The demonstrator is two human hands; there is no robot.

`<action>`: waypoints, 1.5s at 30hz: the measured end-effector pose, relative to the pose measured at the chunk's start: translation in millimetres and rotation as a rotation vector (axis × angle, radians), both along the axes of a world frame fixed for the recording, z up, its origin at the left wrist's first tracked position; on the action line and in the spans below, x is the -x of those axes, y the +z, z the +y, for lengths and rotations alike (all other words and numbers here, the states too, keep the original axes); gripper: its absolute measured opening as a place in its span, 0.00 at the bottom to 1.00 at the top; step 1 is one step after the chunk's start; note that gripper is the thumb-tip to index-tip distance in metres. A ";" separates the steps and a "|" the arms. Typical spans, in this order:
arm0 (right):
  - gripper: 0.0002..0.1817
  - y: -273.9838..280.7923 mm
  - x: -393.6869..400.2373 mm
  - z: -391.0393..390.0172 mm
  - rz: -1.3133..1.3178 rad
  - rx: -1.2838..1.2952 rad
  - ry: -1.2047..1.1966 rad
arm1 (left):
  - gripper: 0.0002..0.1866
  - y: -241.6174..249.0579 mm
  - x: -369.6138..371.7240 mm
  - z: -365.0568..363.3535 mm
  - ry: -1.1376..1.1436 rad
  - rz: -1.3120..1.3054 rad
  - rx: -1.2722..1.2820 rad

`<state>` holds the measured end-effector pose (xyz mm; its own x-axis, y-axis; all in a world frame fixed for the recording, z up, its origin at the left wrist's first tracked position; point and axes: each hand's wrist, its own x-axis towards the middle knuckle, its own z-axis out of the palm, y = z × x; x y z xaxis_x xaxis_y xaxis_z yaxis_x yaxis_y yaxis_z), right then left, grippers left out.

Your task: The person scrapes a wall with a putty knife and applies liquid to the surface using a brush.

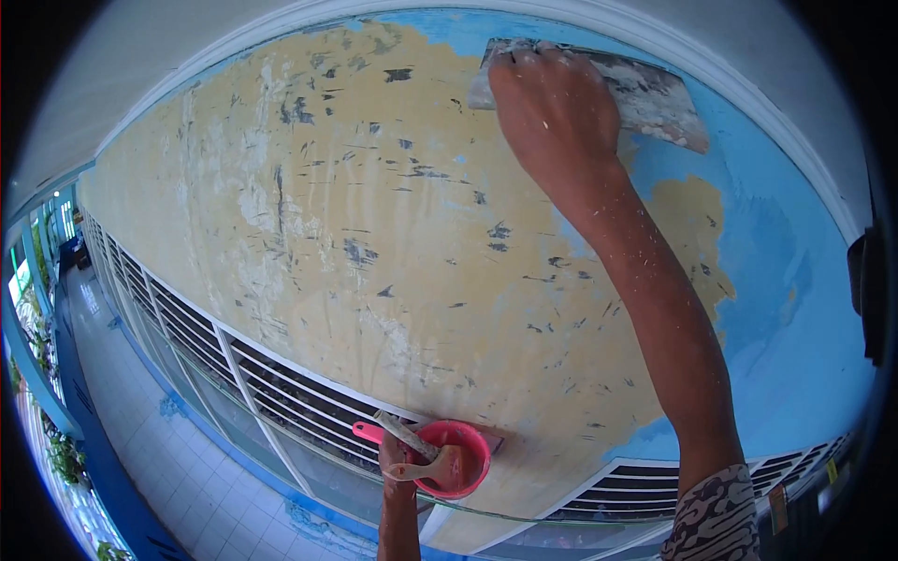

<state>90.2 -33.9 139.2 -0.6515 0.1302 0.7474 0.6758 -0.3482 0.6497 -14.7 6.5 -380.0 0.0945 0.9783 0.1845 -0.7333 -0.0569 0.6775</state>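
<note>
My right hand (558,107) is raised and closed around a wide, flat plastering trowel (659,105) smeared with white paste. The blade lies against the top of the wall (393,215), which shows worn tan paint with grey and white patches and blue around the edges. Low in front of the wall, my left hand (397,466) grips a pink plastic dipper (484,456) near its handle. A paintbrush (426,470) with a pale wooden handle lies across the dipper. Beside it a whitish tool handle (404,434) sticks out over the rim; its other end is hidden.
White window bars (243,365) run below the wall on the left, with more barred openings (622,491) at lower right. A tiled walkway (187,458) stretches along the left beside a blue railing (84,421) and plants. White moulding (739,89) borders the wall above.
</note>
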 end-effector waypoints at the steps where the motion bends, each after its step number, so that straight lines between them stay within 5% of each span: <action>1: 0.15 -2.4 3.0 -4.1 0.053 0.043 -0.038 | 0.29 12.1 1.5 -8.7 -0.100 -0.237 0.030; 4: 0.16 -35.6 -10.7 -0.9 0.044 -0.009 -0.046 | 0.19 -10.8 -0.1 1.8 0.040 -0.041 -0.005; 8: 0.17 -17.5 -7.8 9.6 -0.015 -0.112 0.007 | 0.20 -10.2 -2.0 4.7 -0.182 -0.384 0.204; 9: 0.17 -9.8 4.0 2.0 -0.001 -0.109 0.005 | 0.20 16.1 -1.0 -14.9 0.062 -0.064 0.071; 11: 0.19 10.9 35.2 -17.2 0.301 0.341 -0.209 | 0.19 41.5 3.0 -20.2 -0.031 -0.225 0.129; 12: 0.19 0.1 26.1 -12.6 0.309 0.350 -0.214 | 0.19 42.5 5.9 -25.4 -0.125 -0.388 0.201; 13: 0.13 -19.4 11.2 -2.1 0.167 0.122 -0.106 | 0.19 -6.3 1.6 -6.1 0.175 0.203 -0.110; 14: 0.09 -28.3 2.1 8.5 0.009 -0.121 0.011 | 0.19 0.2 2.9 -4.8 0.184 0.195 -0.116; 17: 0.06 -24.9 -10.9 30.1 -0.101 -0.292 0.125 | 0.20 16.0 1.7 -10.5 0.014 -0.166 -0.009; 21: 0.07 5.2 28.8 2.8 0.217 0.165 0.038 | 0.28 -3.4 0.3 1.8 -0.148 -0.141 -0.006; 27: 0.10 -37.5 5.7 10.3 0.016 -0.189 0.102 | 0.29 10.6 6.9 -7.8 -0.127 -0.090 -0.003; 29: 0.09 -26.5 16.6 5.6 0.092 -0.077 0.072 | 0.28 8.7 2.4 -6.8 -0.158 -0.312 0.234; 33: 0.15 -38.6 0.2 6.4 0.109 -0.013 0.077 | 0.32 -17.4 3.5 6.6 -0.052 0.069 0.000; 40: 0.14 -8.1 4.1 6.8 0.072 -0.126 0.032 | 0.30 -38.5 -8.4 17.0 0.044 0.122 0.019; 42: 0.13 4.7 20.5 -7.0 0.240 0.168 -0.065 | 0.31 19.8 -3.5 -10.3 -0.220 -0.413 0.212; 44: 0.13 -18.0 1.2 -5.6 0.204 0.126 -0.045 | 0.34 -9.6 3.1 -1.2 0.113 0.287 -0.080; 45: 0.12 -35.0 -12.1 -1.1 0.112 -0.006 0.024 | 0.31 0.4 4.8 -2.1 -0.292 -0.435 0.135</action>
